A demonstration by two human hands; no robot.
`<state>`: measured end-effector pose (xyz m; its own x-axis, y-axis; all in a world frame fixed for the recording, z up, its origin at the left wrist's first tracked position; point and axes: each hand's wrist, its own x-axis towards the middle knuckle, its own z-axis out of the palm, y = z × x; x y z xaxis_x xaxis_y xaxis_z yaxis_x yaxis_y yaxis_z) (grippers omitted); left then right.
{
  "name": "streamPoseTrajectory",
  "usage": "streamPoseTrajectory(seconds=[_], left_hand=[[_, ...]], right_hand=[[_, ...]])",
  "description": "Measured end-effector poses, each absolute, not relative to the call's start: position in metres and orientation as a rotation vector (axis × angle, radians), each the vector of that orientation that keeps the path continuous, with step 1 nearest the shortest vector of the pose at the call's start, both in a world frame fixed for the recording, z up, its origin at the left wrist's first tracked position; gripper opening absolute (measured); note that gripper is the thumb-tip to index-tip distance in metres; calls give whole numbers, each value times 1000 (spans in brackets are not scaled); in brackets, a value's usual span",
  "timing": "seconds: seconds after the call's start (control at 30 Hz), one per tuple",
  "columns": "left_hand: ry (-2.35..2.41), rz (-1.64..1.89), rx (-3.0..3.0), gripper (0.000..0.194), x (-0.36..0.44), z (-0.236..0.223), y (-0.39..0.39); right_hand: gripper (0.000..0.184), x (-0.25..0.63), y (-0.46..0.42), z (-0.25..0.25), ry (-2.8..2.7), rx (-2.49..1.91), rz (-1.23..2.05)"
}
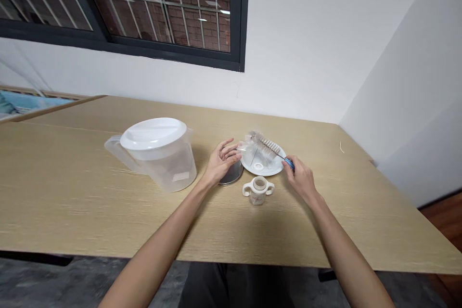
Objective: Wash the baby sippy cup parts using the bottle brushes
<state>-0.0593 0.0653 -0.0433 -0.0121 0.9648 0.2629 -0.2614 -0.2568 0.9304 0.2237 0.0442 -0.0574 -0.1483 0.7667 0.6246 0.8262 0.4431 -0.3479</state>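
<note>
The right hand (300,178) was pinching the blue handle (289,163) of a brush (265,147), and the brush lay over the plate (269,172). The left hand (221,162) was open with its fingers curled, and its fingertips (238,155) were at a clear plastic piece (247,147) on the edge of the plate. A small white ring (258,166) sat on the plate. A cup (258,190) with two handles stood just in front of the plate, its top open. A steel can (231,174) stood just left of the plate, under the left hand. A big jug (159,154) stood farther left of the plate, with its lid (151,132) on. All of them were on the desk (72,192).
</note>
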Motion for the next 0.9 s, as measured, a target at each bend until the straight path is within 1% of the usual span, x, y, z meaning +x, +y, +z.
streamPoseTrajectory(seconds=[0.2,0.4,0.57,0.7,0.73,0.9], left_hand=[[896,1481,1221,80,-59,-45,65],[816,1426,1053,68,-60,-40,61],[728,1391,879,69,-64,-38,62],[764,1405,839,57,-64,-38,64],[785,1411,868,57,-64,-38,64],[867,1459,1068,69,-61,-42,65]], right_hand=[[32,227,45,-56,-1883,-1391,-62],[35,228,48,-61,-1834,-1427,5],[38,229,49,-60,-1749,-1466,3],[43,228,47,-57,-1740,-1440,55],[43,228,47,-57,-1753,-1414,58],[42,229,50,-56,-1782,-1330,34]])
